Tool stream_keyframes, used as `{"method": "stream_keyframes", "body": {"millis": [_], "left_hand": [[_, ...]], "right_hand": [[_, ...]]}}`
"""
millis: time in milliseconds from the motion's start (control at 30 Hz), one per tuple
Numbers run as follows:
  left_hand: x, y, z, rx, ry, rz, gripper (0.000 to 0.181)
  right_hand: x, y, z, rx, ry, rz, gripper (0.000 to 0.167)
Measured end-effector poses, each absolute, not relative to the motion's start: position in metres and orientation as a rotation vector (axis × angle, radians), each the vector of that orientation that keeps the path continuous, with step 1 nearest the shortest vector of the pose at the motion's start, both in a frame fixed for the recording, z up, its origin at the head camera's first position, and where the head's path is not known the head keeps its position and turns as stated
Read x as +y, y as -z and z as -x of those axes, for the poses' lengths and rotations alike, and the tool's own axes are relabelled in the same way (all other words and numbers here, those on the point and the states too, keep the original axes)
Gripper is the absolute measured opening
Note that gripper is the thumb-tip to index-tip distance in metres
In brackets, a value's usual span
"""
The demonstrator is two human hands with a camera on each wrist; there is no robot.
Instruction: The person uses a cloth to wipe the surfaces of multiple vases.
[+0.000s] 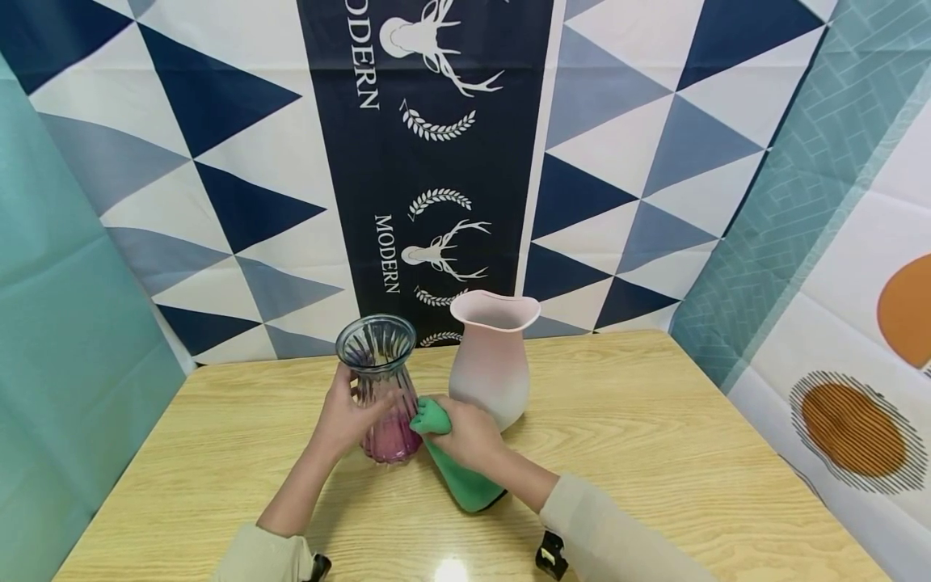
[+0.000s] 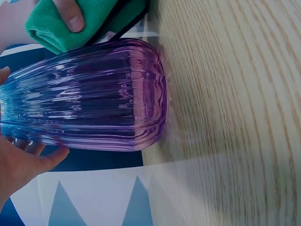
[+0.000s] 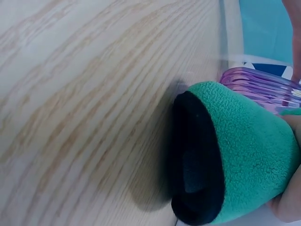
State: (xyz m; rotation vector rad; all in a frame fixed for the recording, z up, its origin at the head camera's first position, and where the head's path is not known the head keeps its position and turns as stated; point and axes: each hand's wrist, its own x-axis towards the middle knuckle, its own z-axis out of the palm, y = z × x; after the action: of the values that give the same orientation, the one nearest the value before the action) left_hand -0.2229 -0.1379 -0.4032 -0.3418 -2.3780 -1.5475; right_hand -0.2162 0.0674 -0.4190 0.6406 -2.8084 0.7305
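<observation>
Green plush edged in black is seen nearest: a cloth (image 1: 467, 487) is gripped in a bunch by the right hand (image 1: 469, 436), its loose end pointed toward the near right. It can be judged light, soft and limp, easily held by any fold. Just left of it, a ribbed glass vase (image 1: 390, 443) is held around its narrowed waist by the left hand (image 1: 355, 418); whether cloth and glass are touching cannot be told. Smooth glass is likely stiff, slippery, fragile and fairly heavy, so best grasped at the waist, under the flare. Its long axis is set near vertical, blue mouth pointed up, pink base down at the wooden table (image 1: 655, 453). Farther right, beyond the right hand, a pink-and-white vase (image 1: 489, 373) is stood upright, partly hidden.
</observation>
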Motion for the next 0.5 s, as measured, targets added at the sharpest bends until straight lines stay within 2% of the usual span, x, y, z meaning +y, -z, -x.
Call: {"method": "stream_keyframes", "body": {"millis": [200, 500], "left_hand": [[-0.138, 0.401, 0.223, -2.357, 1.529, 0.323, 0.08], [-0.138, 0.401, 0.224, -2.35, 1.508, 0.332, 0.072]], "right_hand": [[0.068, 0.414, 0.22, -2.636, -0.944, -0.681, 0.054], [0.065, 0.401, 0.227, -2.351, -1.205, -0.691, 0.05]]}}
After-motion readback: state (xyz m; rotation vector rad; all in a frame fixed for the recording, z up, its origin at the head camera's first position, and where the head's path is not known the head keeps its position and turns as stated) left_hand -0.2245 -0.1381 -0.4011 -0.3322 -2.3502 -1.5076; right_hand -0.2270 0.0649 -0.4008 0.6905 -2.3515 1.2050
